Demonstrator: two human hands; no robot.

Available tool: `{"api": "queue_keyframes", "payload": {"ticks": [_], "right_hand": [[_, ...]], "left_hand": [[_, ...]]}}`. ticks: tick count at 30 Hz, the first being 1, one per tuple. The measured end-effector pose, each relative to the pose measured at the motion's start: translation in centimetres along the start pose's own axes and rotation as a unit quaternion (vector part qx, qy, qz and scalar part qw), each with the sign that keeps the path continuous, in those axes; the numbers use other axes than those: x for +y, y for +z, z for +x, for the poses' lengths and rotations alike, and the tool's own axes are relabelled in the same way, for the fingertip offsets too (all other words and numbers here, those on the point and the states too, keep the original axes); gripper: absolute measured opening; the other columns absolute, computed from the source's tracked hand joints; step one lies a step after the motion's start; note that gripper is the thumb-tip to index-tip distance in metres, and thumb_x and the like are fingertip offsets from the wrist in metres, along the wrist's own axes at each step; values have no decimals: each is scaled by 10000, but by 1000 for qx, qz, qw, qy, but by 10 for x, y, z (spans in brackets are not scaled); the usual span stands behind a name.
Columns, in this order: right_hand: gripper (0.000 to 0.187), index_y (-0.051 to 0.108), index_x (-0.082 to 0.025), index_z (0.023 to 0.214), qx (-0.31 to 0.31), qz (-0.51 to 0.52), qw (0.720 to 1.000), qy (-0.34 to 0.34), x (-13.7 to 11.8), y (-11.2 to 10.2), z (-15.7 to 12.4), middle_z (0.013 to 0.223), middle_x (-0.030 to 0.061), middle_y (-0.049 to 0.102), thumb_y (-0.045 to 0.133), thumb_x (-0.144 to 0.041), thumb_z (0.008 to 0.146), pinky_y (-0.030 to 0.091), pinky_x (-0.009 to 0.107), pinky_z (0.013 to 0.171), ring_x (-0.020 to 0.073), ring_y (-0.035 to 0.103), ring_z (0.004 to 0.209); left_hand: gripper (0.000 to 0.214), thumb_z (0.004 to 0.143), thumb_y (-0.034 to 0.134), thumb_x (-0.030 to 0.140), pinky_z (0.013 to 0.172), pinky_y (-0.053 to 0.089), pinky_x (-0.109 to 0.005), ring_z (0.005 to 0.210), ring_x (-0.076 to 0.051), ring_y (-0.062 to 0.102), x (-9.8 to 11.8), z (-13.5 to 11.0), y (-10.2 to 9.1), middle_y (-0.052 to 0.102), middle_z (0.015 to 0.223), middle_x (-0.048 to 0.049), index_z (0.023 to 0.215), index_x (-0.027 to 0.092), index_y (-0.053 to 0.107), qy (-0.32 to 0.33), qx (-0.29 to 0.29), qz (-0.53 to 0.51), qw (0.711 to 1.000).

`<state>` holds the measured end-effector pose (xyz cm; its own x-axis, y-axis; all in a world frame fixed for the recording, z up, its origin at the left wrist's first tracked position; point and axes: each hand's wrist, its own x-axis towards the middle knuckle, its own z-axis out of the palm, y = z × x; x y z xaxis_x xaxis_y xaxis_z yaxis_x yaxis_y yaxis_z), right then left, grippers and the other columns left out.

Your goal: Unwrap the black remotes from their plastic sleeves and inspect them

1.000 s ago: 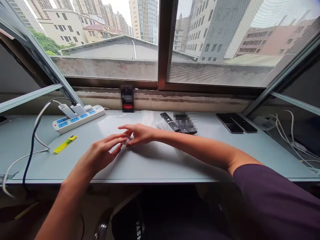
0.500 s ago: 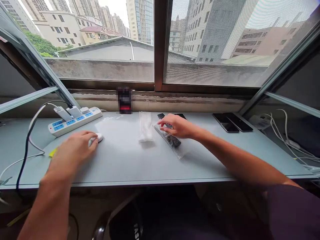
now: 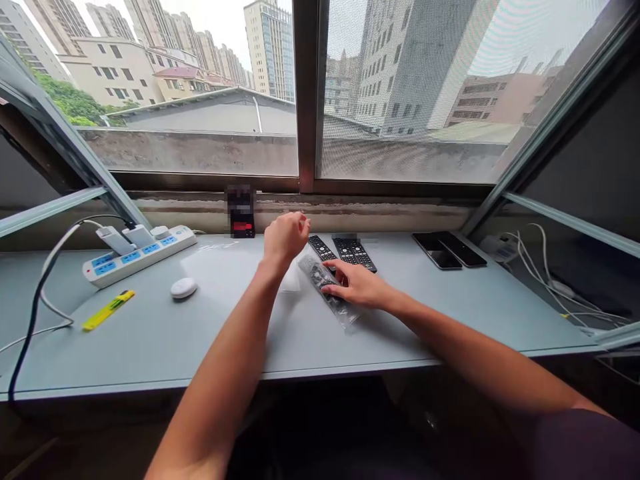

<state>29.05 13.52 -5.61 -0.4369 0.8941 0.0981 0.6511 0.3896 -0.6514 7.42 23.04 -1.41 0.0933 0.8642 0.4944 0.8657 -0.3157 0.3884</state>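
Observation:
My right hand rests with thumb and fingers on a black remote control in a clear plastic sleeve, which lies slantwise on the desk. Over the desk's middle is my left hand, its fingers curled closed; whether anything is in them is hidden. Beneath the left wrist, part of a clear plastic bag shows on the desk. Just behind the right hand lie a bare remote control and, beside it, more black remotes, close together.
A white power strip with plugs and cords stands at the left. Before it lie a yellow box cutter and a rounded white object. Two dark phones lie at the right. A dark box leans at the window wall.
My left hand has left the rounded white object and moved right to the desk's middle, its fingers now curled. My right hand has lowered onto the sleeved remote. The view has shifted slightly.

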Motion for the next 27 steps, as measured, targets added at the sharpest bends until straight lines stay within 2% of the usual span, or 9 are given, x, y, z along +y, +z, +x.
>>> {"api": "queue_keyframes", "payload": {"ticks": [6,10,13,15,18,20,22,24,27], "right_hand": [[697,616,-159,1533,7,223,972,74,3,6,-4,741,-72,572,810,-474,943,455,300,624,157,553,635],[651,653,-201,1449,74,326,941,54,-1,11,-4,790,-61,578,827,-522,910,529,320,649,164,591,669],[644,655,-215,1407,112,364,924,26,-4,15,-2,824,-54,565,867,-527,884,565,329,671,172,612,713],[649,653,-224,1385,132,376,917,15,-5,18,-1,842,-57,559,909,-495,854,569,315,675,159,603,716],[721,619,-255,1383,145,422,894,30,-6,21,0,968,-33,641,976,-445,786,601,310,705,156,665,760],[735,602,-272,1374,114,476,870,59,-7,20,0,1143,20,714,992,-447,776,634,329,717,191,750,840],[617,642,-245,1288,41,515,852,90,-8,17,0,1225,81,755,968,-478,819,632,324,664,215,783,848],[473,690,-200,1129,-30,526,842,112,-9,15,-1,1100,102,788,936,-504,864,573,280,561,180,742,725],[423,683,-187,988,-48,535,835,118,-9,14,-3,899,44,757,944,-495,862,471,230,460,111,628,567]], "left_hand": [[299,1109,600,402,1020,511,-397,1086,-318,717,-27,-24,16,831,1104,-136,1077,219,834,66,-63,-76,993],[389,1118,582,514,940,506,-350,1020,-285,735,-35,-24,18,841,1092,-103,1093,223,838,13,-97,-198,975],[432,1074,643,580,818,480,-323,927,-256,712,-36,-21,22,819,965,-84,993,202,836,-32,-118,-277,953],[365,1007,748,533,730,449,-303,802,-206,657,-36,-19,26,782,893,-66,965,178,825,-59,-136,-352,924],[346,915,858,428,623,402,-276,629,-125,536,-32,-18,31,730,856,-29,1109,151,786,-117,-129,-500,848],[485,855,926,379,602,403,-262,595,-102,507,-29,-17,31,716,860,-11,1235,150,731,-149,-105,-577,796],[585,801,983,341,632,440,-247,635,-98,547,-26,-17,28,730,904,-21,1280,155,704,-167,-91,-624,758],[539,792,999,358,677,478,-241,710,-109,602,-24,-17,24,747,963,-55,1212,148,734,-181,-116,-645,733],[431,843,949,491,699,513,-256,783,-151,655,-27,-18,19,750,954,-88,1033,148,771,-222,-206,-637,709]]}}
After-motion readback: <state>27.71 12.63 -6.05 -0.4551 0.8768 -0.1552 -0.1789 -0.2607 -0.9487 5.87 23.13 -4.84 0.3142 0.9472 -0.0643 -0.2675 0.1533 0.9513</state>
